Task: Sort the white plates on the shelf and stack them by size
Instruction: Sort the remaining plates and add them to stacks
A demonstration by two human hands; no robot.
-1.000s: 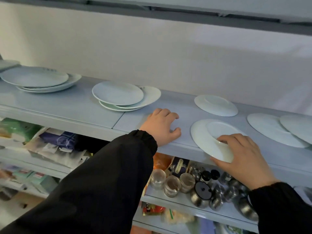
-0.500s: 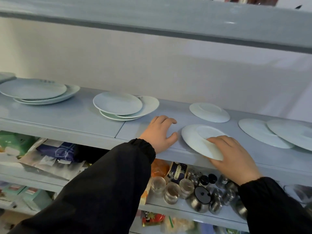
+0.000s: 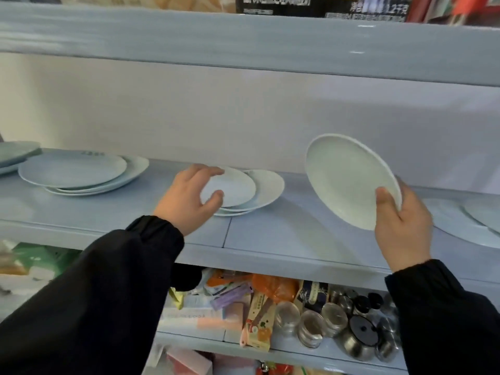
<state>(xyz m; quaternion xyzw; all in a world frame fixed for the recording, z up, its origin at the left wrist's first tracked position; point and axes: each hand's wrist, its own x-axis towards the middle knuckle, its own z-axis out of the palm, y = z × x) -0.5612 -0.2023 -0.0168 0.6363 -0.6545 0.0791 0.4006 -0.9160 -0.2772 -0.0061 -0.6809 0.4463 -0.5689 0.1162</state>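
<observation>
1. The sorting is underway but, as I judge it, far from finished: white plates sit in several separate groups along the shelf (image 3: 270,239), and none of the groups reads as a finished, size-ordered stack
2. I take the middle pile (image 3: 259,196) as the landmark. It lies on the shelf near the centre of the view, with a small plate (image 3: 235,186) on top and wider plates fanned out beneath it, slid out of line with each other rather than squared up
3. The left hand (image 3: 186,198) is on the near left side of the middle pile, fingers curled over the far rim of the small plate and thumb pressed on its near face, so it grips that top plate. The plate looks to rest on the pile, not yet lifted
4. The right hand (image 3: 400,220) is to the right of the middle pile and above shelf level, closed on the lower edge of a lifted plate (image 3: 349,180), thumb on the face and fingers behind. That plate is tilted steeply, clear of the shelf
5. Well to the left of the middle pile sits a large-plate group (image 3: 78,171), also loosely overlapped; more plates show at the far left edge
6. Far to the right of the middle pile, past the right hand, right-edge plates (image 3: 476,226) lie overlapping, partly cut off by the frame
7. What remains, in my judgement: place the lifted plate with its own size, split the mixed middle pile, and square up every group
</observation>
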